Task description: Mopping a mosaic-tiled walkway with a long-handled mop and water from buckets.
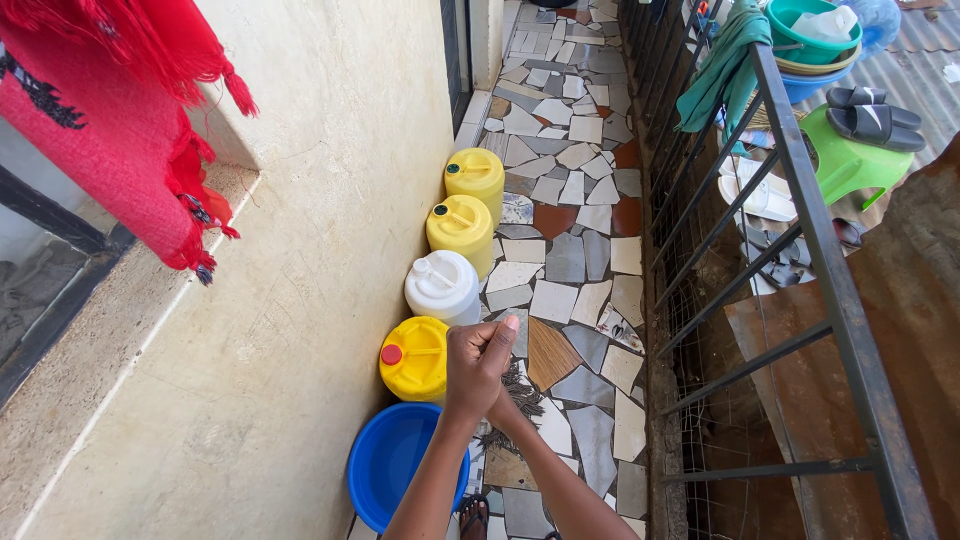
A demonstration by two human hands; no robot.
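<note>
Both hands meet over a bundle of dark twigs above the tiled balcony floor.

The mosaic floor [575,250] of broken stone pieces stretches ahead of the hands, with a metal railing [800,210] well to their right and a cream wall [330,200] to their left. A blue basin [390,460] sits just below-left of the left hand [478,365], and a row of jerrycans runs away from it: a yellow jerrycan [412,358] right beside the knuckles, then a white jerrycan [443,285] beyond. The left hand is curled closed around the top of a twig broom [518,385], thumb raised. The right hand sits hidden behind it; its grip cannot be told. The broom's thin dark sticks fan out just right of the hands.
</note>
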